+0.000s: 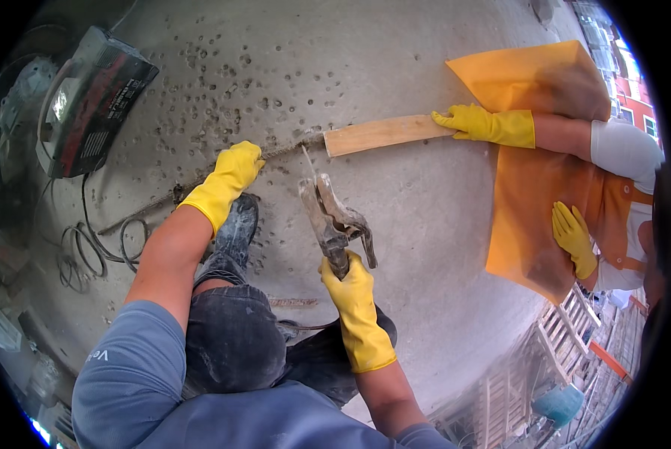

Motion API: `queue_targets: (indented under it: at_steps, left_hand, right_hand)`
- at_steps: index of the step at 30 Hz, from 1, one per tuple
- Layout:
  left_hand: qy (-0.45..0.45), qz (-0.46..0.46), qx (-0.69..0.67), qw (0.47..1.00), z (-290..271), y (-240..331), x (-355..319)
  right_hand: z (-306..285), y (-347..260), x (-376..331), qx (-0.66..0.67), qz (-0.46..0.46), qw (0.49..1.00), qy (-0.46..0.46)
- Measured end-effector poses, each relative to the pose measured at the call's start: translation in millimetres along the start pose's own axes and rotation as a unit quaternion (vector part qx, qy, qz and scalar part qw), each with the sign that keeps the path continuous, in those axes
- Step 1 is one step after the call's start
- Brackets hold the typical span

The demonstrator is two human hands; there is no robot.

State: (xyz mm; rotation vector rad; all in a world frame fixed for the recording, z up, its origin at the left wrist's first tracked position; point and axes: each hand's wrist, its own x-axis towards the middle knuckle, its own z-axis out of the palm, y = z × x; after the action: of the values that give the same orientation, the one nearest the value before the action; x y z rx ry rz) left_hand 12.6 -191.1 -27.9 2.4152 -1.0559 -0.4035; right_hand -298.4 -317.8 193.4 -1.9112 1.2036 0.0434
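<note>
My left hand (233,173), in a yellow rubber glove, is closed around a thin ribbed steel bar (281,151) that runs slantwise just over the concrete floor. In my right yellow glove (352,299) is the handle of a worn welding electrode holder (328,217). A thin welding rod (308,161) sticks out of its jaws, its tip close to the bar's right end. Beside that end lies the near end of a wooden board (388,135). A co-worker's gloved hand (481,125) grips the board's far end; their other gloved hand (574,238) rests on an orange apron (530,202).
A dark red and black welding machine (99,105) stands at the left, with cable (88,247) coiled on the floor below it. Many dark pits mark the concrete (260,75). Wooden pallets (568,329) and a teal container (559,404) are at the lower right.
</note>
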Motion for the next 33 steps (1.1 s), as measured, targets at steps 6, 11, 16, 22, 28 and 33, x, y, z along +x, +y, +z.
queue_targets:
  at_steps: [6, 11, 16, 22, 28, 33]
  left_hand:
    - [0.002, 0.005, -0.002, 1.000, -1.3, -1.7, -0.4]
    - [-0.024, -0.014, 0.005, 1.000, -6.7, 3.6, 1.1]
    - [-0.018, -0.005, -0.001, 1.000, -9.8, 6.3, 1.2]
    - [-0.015, -0.009, -0.001, 1.000, -9.5, 7.7, -0.2]
    - [-0.028, 0.002, 0.008, 1.000, -11.0, 5.1, 2.2]
    - [-0.152, -0.118, 0.069, 0.979, -15.8, 10.3, 18.2]
  right_hand:
    - [-4.3, -3.7, 1.4, 0.062, 0.039, 0.997, -0.007]
    - [-7.0, -2.9, 1.5, 0.041, 0.031, 0.999, -0.006]
    - [-2.3, 3.8, 2.0, 0.032, 0.017, 0.999, -0.002]
    - [-1.9, -4.1, 12.1, -0.003, 0.001, 1.000, -0.003]
    - [-12.4, -19.3, -1.6, 0.099, 0.053, 0.993, -0.021]
    - [-36.5, -55.9, 14.7, 0.218, 0.190, 0.954, -0.082]
